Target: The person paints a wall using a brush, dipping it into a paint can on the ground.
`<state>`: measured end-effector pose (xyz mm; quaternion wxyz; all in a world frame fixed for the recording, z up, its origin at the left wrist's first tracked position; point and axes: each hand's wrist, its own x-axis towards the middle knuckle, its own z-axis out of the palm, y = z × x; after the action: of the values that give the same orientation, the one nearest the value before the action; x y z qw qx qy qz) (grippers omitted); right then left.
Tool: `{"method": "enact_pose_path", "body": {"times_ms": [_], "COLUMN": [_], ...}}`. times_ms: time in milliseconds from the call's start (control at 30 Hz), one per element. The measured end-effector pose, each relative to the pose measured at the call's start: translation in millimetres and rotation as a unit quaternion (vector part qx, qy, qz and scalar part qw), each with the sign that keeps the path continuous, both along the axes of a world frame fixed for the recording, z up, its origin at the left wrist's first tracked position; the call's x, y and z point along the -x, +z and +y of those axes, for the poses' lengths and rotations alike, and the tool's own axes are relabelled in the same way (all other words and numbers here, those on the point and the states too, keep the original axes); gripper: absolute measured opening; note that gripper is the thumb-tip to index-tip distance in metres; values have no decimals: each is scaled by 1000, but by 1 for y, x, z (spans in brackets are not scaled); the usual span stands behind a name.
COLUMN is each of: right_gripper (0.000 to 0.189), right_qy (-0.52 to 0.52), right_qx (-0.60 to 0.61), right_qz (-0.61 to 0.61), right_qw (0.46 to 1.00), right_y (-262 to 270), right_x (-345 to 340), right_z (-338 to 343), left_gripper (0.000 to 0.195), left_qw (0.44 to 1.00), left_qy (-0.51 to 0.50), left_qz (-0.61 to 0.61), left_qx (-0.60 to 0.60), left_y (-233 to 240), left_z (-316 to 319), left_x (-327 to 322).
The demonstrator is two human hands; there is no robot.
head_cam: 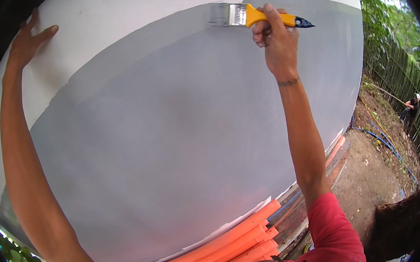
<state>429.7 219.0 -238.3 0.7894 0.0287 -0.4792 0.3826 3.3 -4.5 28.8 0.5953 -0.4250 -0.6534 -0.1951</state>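
Note:
My right hand point(277, 37) grips the yellow handle of a flat paintbrush point(254, 15), whose dark-tipped end points right. Its bristles, blurred, lie against the wall near the upper boundary of the grey paint point(177, 107). Above that boundary the wall point(115, 17) is white. A slightly different shade of grey forms a band just under the edge. My left hand point(28, 40) is at the upper left with fingers spread, on or very close to the white part; it holds nothing.
Several orange plastic pipes point(206, 254) lie along the wall's foot. To the right, blue hoses point(389, 144) run over bare ground beside a bamboo fence point(394, 71). A person point(412, 107) in a white cap stands there holding a long pole point(386, 93). Leafy plants point(21, 259) show at lower left.

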Motion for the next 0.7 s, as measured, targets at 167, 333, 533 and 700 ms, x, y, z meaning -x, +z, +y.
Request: {"method": "enact_pose_path", "body": {"times_ms": [167, 333, 533, 700], "right_gripper": [27, 27, 26, 26], "right_qy": [46, 19, -17, -32], "right_qx": [-20, -4, -12, -8], "right_qz": [-39, -55, -53, -45], "right_qw": [998, 998, 998, 998], "right_y": [6, 11, 10, 10], "right_x": [29, 32, 22, 16], "right_z": [-14, -3, 11, 20], "left_gripper": [106, 109, 106, 106], "left_qw": [1000, 1000, 1000, 999], "left_qy": [-3, 9, 16, 32], "left_qz": [-30, 17, -17, -3], "left_qx": [8, -6, 6, -1], "left_y": [-6, 0, -4, -2], "left_z": [1, -3, 1, 0], "left_x": [-10, 1, -5, -2]}}
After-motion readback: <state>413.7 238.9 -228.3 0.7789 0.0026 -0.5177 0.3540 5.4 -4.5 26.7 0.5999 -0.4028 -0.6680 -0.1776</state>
